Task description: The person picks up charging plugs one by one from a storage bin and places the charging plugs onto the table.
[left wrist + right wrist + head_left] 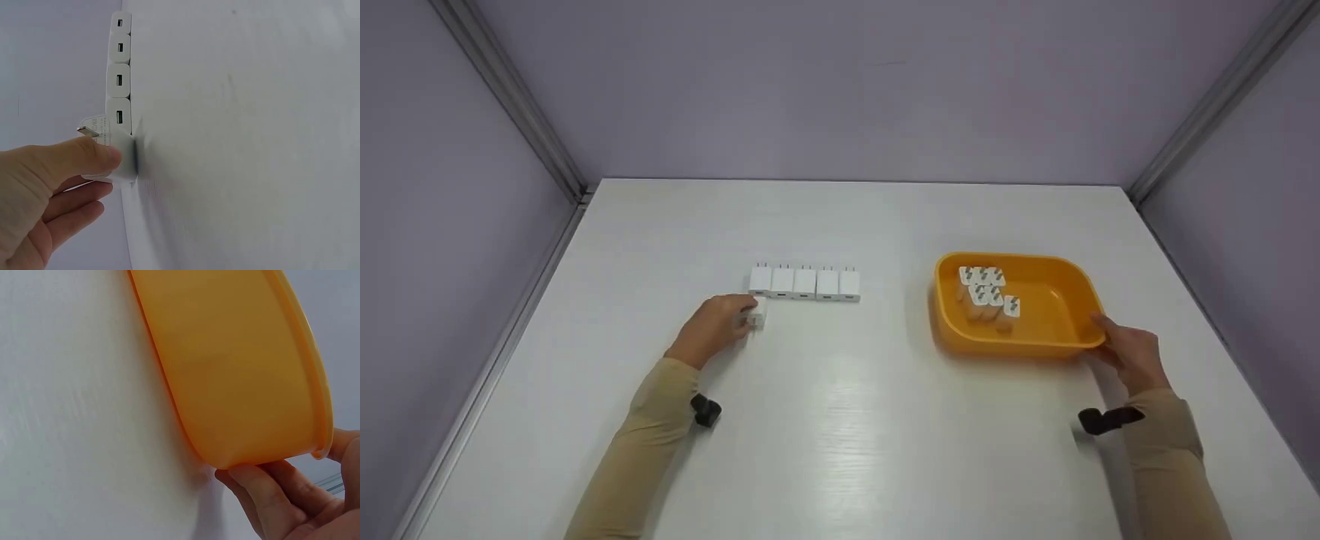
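Pinching white adapter [760, 309] with left hand [715, 325], near side of adapter row [805, 283] at left end; gripping orange tray [1012, 349] by near right corner with right hand [1135, 355]

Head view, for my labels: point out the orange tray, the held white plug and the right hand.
Orange tray [1051, 304], head view: bare floor.
Held white plug [759, 309], head view: exposed body.
Right hand [1132, 352], head view: its middle.

Held charger [126, 157] partly hidden by left hand [715, 330]; its print too small to read. End charger [760, 279] of row obscured behind it in left wrist view. Right wrist view: tray [236, 371] cut off by top edge, inside hidden; right hand [298, 506] cropped.
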